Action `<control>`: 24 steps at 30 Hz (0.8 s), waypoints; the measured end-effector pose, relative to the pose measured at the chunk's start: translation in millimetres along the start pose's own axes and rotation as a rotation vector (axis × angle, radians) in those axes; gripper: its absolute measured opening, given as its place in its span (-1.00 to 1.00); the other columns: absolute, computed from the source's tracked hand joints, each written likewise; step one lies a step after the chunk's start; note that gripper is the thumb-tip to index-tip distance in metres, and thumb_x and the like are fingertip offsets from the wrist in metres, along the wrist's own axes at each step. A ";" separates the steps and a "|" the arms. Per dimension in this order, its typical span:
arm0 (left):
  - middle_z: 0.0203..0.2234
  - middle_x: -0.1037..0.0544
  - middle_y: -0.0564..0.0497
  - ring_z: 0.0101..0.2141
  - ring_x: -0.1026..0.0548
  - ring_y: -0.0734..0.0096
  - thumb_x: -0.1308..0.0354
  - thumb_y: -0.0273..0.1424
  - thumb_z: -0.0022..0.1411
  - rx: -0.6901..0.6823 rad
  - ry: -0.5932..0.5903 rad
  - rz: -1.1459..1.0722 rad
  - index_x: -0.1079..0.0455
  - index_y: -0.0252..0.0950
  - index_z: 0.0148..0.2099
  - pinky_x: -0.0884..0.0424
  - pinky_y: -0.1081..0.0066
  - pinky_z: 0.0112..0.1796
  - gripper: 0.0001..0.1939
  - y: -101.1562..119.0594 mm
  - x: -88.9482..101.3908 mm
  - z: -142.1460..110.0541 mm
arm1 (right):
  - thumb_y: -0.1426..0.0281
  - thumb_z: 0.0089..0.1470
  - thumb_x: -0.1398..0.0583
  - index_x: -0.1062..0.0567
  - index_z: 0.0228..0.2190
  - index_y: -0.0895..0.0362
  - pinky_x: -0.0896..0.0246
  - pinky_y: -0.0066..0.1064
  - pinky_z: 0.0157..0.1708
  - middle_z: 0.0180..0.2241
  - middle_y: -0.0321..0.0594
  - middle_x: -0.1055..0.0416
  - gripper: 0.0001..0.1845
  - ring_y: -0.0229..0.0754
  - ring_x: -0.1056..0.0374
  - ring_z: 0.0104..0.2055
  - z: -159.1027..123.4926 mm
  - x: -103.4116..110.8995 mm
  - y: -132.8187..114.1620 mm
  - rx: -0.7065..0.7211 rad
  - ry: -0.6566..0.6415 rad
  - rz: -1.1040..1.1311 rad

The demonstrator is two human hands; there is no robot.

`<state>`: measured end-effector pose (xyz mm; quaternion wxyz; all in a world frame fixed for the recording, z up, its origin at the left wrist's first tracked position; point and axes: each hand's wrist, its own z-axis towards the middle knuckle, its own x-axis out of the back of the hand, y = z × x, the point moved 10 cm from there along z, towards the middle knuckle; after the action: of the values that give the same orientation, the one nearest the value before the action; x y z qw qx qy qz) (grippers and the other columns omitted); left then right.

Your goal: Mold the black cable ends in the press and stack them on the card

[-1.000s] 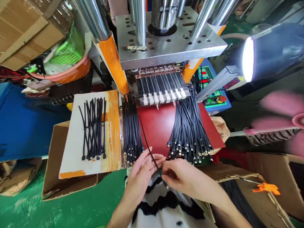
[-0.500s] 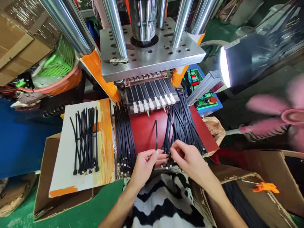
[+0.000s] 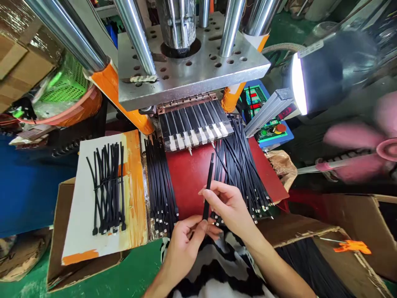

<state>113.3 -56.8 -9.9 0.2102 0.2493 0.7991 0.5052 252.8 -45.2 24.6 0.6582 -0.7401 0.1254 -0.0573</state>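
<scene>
Between my hands a short bundle of black flat cables (image 3: 210,171) stands nearly upright over the red work surface (image 3: 186,178). My left hand (image 3: 190,236) pinches its lower end between thumb and fingers. Higher up, my right hand (image 3: 228,205) has thumb and fingertips closed on the same strip. To the right lies a loose pile of black cables (image 3: 240,165) with small silver connector ends towards me. Another row of cables (image 3: 159,182) lies left of the red surface. Beyond my hands is a mould (image 3: 194,126) with black strips and white tabs in its slots.
A heavy steel press plate (image 3: 192,80) hangs above the mould between metal columns. On the left, a white board (image 3: 80,194) carries a tied cable bundle (image 3: 108,186). A lit lamp (image 3: 299,85), a control box (image 3: 273,132) and a spinning pink fan (image 3: 387,148) are on the right.
My right hand has moved left from the right-hand pile and closed on the strip held by my left hand. The strip looks thicker now, and the view has shifted slightly.
</scene>
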 end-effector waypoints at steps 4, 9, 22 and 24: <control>0.10 -0.70 -0.14 0.04 -0.68 0.14 -0.34 -0.06 0.39 -0.237 0.201 0.105 -0.53 -0.18 0.27 -0.55 0.24 0.13 -0.48 52.3 37.6 9.6 | 0.13 0.37 -0.22 -0.51 -0.48 0.11 -0.11 -0.43 -0.46 -0.51 -0.33 -0.34 -0.56 -0.29 -0.23 -0.47 -6.2 -19.1 -14.4 0.180 -0.076 -0.133; -0.25 -0.75 -0.03 -0.20 -0.68 0.27 -0.35 -0.23 0.38 -0.439 0.094 0.273 -0.69 -0.23 -0.11 -0.56 0.37 -0.07 -0.80 126.5 38.1 35.4 | 0.29 0.42 -0.20 -0.52 -0.48 0.12 -0.11 -0.44 -0.43 -0.53 -0.36 -0.32 -0.60 -0.30 -0.22 -0.46 -17.5 -25.7 -19.2 0.281 -0.120 -0.231; -0.33 -0.75 -0.04 -0.32 -0.66 0.29 -0.41 -0.21 0.35 -0.524 0.076 0.241 -0.76 -0.18 -0.22 -0.57 0.38 -0.23 -0.82 138.4 36.1 24.7 | 0.39 0.39 -0.23 -0.65 -0.30 0.09 -0.24 -0.43 -0.39 -0.42 -0.26 -0.47 -0.78 -0.25 -0.35 -0.41 -21.9 -16.7 -29.2 0.443 -0.049 -0.289; -0.32 -0.74 -0.04 -0.32 -0.65 0.30 -0.42 -0.23 0.35 -0.525 0.066 0.217 -0.76 -0.16 -0.21 -0.57 0.39 -0.24 -0.85 138.9 35.4 22.3 | 0.38 0.40 -0.22 -0.63 -0.34 0.09 -0.22 -0.42 -0.40 -0.44 -0.28 -0.43 -0.76 -0.25 -0.32 -0.42 -19.0 -20.4 -33.9 0.459 -0.075 -0.291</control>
<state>124.4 31.2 104.9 0.1861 0.2537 0.6160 0.7222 232.2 -54.6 62.2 0.7977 -0.5833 -0.0230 -0.1510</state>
